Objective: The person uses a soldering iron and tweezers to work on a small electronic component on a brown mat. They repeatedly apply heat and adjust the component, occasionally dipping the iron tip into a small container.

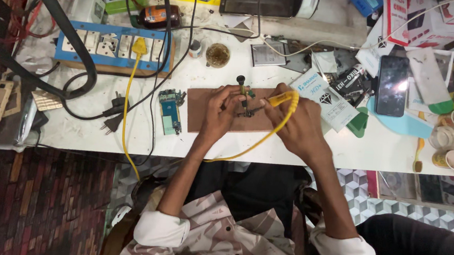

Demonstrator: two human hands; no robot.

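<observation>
Now the right hand [299, 127] grips a yellow soldering iron [283, 98], while the left hand [218, 113] pinches a small dark part [245, 111].

One camera, worn on the head, looked straight down.

The only view came from the person's head and faced down over the white table [313, 146]. It sat close enough that both arms reached up from the bottom edge into the middle of the picture. The left hand [218, 113] and the right hand [299, 125] met near the centre, over a brown board [206, 115]. The far side of the table lay along the top edge. The person's lap filled the bottom, and a dark patterned floor [34, 198] showed at the lower left. There was no second view to share anything with.
</observation>
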